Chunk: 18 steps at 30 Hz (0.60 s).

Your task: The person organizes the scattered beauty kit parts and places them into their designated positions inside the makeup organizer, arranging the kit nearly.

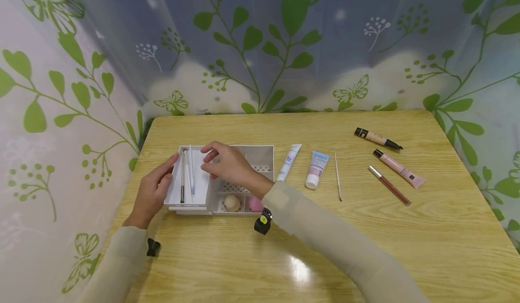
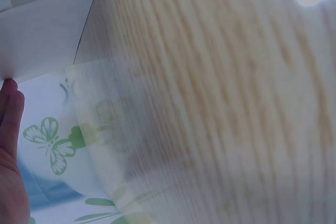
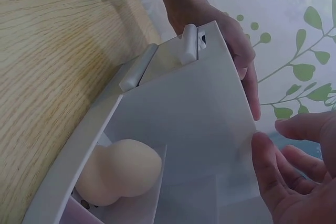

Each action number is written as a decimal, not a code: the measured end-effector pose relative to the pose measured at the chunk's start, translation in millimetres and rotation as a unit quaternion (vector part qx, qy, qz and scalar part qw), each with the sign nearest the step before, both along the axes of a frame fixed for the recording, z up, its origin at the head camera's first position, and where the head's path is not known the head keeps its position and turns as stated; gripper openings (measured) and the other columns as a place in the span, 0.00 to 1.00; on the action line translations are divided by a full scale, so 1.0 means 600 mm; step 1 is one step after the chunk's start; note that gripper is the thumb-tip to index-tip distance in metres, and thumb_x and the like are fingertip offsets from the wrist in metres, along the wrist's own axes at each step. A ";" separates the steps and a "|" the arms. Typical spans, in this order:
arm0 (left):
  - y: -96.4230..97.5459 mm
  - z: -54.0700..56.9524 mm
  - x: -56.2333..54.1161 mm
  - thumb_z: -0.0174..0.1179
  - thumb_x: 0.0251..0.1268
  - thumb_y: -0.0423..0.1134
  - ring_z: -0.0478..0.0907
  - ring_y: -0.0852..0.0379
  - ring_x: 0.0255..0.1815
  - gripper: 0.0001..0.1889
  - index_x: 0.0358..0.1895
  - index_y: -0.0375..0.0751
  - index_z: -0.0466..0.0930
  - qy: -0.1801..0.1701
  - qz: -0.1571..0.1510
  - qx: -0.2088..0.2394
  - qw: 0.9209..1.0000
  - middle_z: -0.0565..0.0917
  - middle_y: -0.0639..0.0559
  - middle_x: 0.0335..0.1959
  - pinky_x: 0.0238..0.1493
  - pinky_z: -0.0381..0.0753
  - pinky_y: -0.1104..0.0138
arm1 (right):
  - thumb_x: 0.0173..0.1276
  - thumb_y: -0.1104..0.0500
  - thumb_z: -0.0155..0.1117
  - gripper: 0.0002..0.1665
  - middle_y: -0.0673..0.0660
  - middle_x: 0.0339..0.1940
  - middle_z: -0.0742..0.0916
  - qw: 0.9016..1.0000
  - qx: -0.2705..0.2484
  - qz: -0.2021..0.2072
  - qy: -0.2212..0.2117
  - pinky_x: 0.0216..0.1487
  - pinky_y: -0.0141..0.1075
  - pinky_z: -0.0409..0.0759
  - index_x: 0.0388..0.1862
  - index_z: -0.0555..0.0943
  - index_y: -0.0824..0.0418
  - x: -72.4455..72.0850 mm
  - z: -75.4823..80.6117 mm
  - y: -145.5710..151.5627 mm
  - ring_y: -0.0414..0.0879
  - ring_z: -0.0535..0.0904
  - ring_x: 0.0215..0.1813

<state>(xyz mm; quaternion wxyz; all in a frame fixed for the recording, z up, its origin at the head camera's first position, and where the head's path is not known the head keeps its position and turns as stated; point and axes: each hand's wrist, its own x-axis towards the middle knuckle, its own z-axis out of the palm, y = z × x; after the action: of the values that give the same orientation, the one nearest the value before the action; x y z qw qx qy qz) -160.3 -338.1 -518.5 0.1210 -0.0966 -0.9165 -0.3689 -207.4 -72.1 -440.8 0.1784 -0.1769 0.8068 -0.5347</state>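
Observation:
A white organizer box (image 1: 268, 158) stands on the left half of the table. On its raised left section (image 1: 174, 190) lie a makeup brush (image 1: 182, 188) with a dark end and a slim pale stick (image 1: 190, 172). My left hand (image 1: 150, 192) rests against that section's left side with fingers extended. Over its right edge hovers my right hand (image 1: 227, 160), fingers loosely bent; in the right wrist view nothing shows between thumb and fingers. Lower compartments to the right hold a beige makeup sponge (image 1: 232, 203) and a pink one (image 1: 256, 204), the latter partly hidden by my right arm.
Right of the box lie a white tube (image 1: 289, 163), a blue-and-pink tube (image 1: 317, 170) and a thin brush (image 1: 338, 176). Farther right are a beige concealer tube (image 1: 378, 138), a pink tube (image 1: 400, 169) and a lip gloss (image 1: 390, 185). A patterned curtain borders the table.

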 end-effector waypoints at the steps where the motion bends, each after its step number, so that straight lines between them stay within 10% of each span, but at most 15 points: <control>1: 0.000 0.000 0.000 0.46 0.82 0.32 0.80 0.32 0.73 0.30 0.82 0.54 0.73 0.000 -0.001 0.001 1.000 0.78 0.40 0.78 0.68 0.60 0.88 | 0.78 0.59 0.72 0.25 0.53 0.53 0.90 1.000 0.006 0.004 0.014 0.42 0.35 0.89 0.71 0.82 0.58 0.000 0.000 0.000 0.42 0.90 0.36; 18: 0.002 0.004 0.000 0.46 0.81 0.31 0.84 0.33 0.68 0.30 0.82 0.50 0.73 0.006 0.000 -0.002 1.000 0.81 0.37 0.75 0.65 0.61 0.89 | 0.82 0.56 0.68 0.23 0.53 0.66 0.89 0.969 0.069 0.147 0.185 0.68 0.32 0.82 0.72 0.83 0.57 -0.020 -0.014 -0.021 0.44 0.85 0.65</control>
<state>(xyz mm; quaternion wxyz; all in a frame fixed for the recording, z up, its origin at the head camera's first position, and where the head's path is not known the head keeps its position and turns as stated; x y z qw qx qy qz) -160.1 -336.8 -516.1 0.1264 -0.0996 -0.9166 -0.3661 -219.2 -84.7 -449.3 0.1142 -0.3764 0.8261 -0.4036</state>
